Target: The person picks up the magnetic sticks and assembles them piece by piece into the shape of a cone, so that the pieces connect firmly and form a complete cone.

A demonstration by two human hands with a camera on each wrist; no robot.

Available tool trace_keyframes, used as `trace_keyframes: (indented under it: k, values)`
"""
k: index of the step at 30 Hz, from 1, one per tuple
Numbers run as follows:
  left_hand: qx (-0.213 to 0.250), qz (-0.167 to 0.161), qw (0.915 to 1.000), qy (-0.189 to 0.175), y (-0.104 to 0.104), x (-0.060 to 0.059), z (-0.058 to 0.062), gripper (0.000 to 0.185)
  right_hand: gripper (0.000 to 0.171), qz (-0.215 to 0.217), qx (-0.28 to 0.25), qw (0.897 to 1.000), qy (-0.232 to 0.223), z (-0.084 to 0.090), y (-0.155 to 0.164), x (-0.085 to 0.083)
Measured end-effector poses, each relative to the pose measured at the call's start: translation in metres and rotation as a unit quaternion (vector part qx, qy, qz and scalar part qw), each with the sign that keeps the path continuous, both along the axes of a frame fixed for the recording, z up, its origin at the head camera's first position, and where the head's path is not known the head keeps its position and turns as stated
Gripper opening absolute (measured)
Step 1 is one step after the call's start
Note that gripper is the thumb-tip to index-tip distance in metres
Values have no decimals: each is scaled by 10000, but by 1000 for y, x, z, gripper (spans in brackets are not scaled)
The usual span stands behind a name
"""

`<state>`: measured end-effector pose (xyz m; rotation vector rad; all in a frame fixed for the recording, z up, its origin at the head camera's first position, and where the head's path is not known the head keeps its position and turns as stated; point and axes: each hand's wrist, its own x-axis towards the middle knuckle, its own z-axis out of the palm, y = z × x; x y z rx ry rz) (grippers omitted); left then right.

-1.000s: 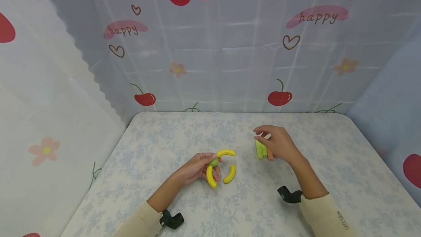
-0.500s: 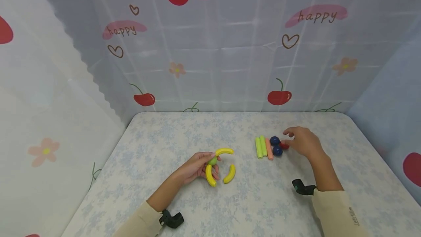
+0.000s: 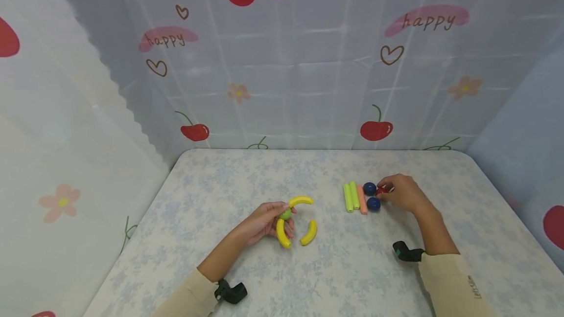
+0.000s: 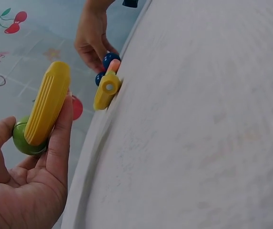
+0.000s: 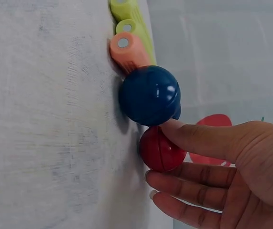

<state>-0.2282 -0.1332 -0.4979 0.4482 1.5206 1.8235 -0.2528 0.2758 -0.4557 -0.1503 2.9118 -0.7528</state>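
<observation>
Your right hand has just closed around the red ball at far right, apparently pinching it, so both hands are now occupied, your left hand pinching the green ball nearer left

The word "happy" stands twice in pink patches on the curtain behind the table, above its left and right far corners, while right-sleeve lettering nearer the table's front is too small to read surely.
</observation>
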Motion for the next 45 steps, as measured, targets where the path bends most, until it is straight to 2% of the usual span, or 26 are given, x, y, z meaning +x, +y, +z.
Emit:
trace_keyframes:
  k: [9, 13, 16, 18, 25, 33, 45]
  values:
    - [-105, 261, 9996, -14, -2, 0, 9, 57, 38, 12, -370, 9968, 706, 21, -11, 10]
    - [-103, 295, 9995, -34, -2, 0, 10, 57, 36, 234, -721, 9916, 1045, 27, -28, 18]
    - [-85, 276, 9996, -24, -2, 0, 10, 57, 34, 501, -1016, 9871, 1129, 27, -42, 23]
    - [-77, 243, 9997, -22, -1, 0, 10, 57, 34, 609, -1190, 9852, 1072, 26, -52, 25]
    - [-80, 191, 9998, 15, 0, 0, 7, 56, 40, 669, -1796, 9806, 426, 21, -84, 31]
    - [-150, 238, 9995, -107, 1, 3, 7, 57, 34, 1141, -2144, 9691, 423, 9, -107, 35]
    - [-204, 238, 9994, -116, 2, 4, 8, 56, 33, 1269, -2505, 9589, 401, -2, -127, 37]
